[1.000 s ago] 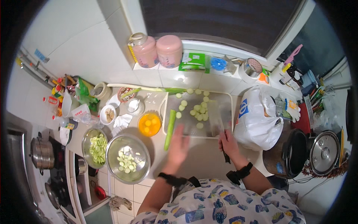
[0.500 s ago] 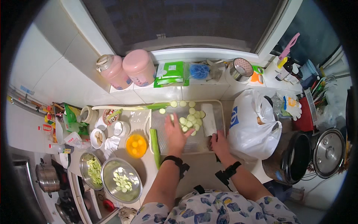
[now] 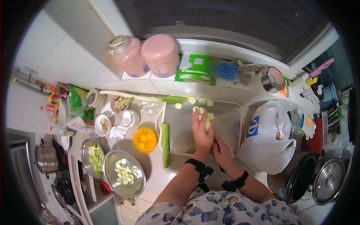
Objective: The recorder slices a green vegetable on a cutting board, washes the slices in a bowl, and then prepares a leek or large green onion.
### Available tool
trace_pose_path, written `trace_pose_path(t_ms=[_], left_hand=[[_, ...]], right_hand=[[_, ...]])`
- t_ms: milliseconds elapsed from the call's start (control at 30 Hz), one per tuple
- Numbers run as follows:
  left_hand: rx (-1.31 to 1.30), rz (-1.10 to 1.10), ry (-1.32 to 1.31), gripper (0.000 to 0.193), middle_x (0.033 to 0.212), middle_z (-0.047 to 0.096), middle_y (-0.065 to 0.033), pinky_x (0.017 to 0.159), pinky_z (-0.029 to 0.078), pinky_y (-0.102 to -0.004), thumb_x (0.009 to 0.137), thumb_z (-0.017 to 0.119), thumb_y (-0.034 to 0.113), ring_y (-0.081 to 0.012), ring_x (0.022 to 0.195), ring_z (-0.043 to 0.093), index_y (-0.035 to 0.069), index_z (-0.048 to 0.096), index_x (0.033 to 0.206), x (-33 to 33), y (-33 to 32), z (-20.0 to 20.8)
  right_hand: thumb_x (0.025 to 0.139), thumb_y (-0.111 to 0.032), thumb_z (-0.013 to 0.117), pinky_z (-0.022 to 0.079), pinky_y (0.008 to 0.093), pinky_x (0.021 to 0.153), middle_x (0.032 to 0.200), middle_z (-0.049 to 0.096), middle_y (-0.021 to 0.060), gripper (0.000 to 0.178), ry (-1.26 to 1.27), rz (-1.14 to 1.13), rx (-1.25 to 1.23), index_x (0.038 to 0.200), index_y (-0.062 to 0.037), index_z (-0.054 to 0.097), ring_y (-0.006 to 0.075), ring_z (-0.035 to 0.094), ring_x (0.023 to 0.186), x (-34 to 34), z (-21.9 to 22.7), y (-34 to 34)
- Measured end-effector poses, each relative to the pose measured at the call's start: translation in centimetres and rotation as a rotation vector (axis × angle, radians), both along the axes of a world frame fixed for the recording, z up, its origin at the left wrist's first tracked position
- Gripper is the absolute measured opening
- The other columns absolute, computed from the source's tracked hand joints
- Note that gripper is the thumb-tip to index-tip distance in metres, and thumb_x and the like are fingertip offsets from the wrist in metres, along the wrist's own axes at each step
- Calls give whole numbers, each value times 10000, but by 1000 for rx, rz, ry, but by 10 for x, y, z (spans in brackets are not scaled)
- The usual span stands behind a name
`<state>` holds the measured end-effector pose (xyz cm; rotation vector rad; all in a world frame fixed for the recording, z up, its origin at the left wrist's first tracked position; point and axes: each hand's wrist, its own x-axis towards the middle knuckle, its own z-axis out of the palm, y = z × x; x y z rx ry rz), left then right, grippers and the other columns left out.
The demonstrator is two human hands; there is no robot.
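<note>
Slices (image 3: 210,116) on tray (image 3: 176,131): now bunched beneath left hand (image 3: 203,138), spread; gathering apparently advanced. Right hand (image 3: 224,154), tray's near edge: grasping knife (image 3: 215,140).

On the counter (image 3: 159,183), slices (image 3: 209,117) were heaped near the middle of the tray (image 3: 180,140), with a few loose slices (image 3: 201,101) near its far edge. An uncut vegetable (image 3: 165,146) lay at its near left corner. Left of that stood a yolk bowl (image 3: 144,152), and two other bowls (image 3: 129,189) toward the counter's near edge.
</note>
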<state>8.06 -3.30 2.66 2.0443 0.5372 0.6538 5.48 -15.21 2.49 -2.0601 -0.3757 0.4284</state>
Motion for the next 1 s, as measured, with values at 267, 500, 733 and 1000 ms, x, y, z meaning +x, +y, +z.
trace_pose_path(t_ms=[267,500,733,1000], left_hand=[[14,338,-94,432,1388,320,-223,1050,244,-394,847,571,106,-362,1271,323,38,461,1259,-100,49,72],[-142,874,-183,388,1310,392,-183,1024,280,-369,927,471,198,-298,1220,369,3,423,1259,-229,136,57],[-214,951,14,370,1241,468,-175,977,336,-369,941,414,223,-311,1113,466,4,463,1234,-307,191,-8],[307,515,582,572,1418,278,-202,1073,82,-517,908,407,430,-365,1319,213,63,365,1345,-301,194,5]], right_hand=[[913,-202,465,459,397,643,824,586,202,266,90,413,31,1112,-26,493,350,594,731,-53,100,44],[887,-175,483,444,448,698,875,573,226,202,-38,873,171,989,0,485,410,554,821,-132,100,146],[883,-174,481,435,462,659,795,568,235,185,39,949,99,910,8,477,420,549,771,-157,99,163],[906,-140,454,444,331,587,765,555,130,160,159,756,95,980,0,479,247,539,640,-129,98,138]])
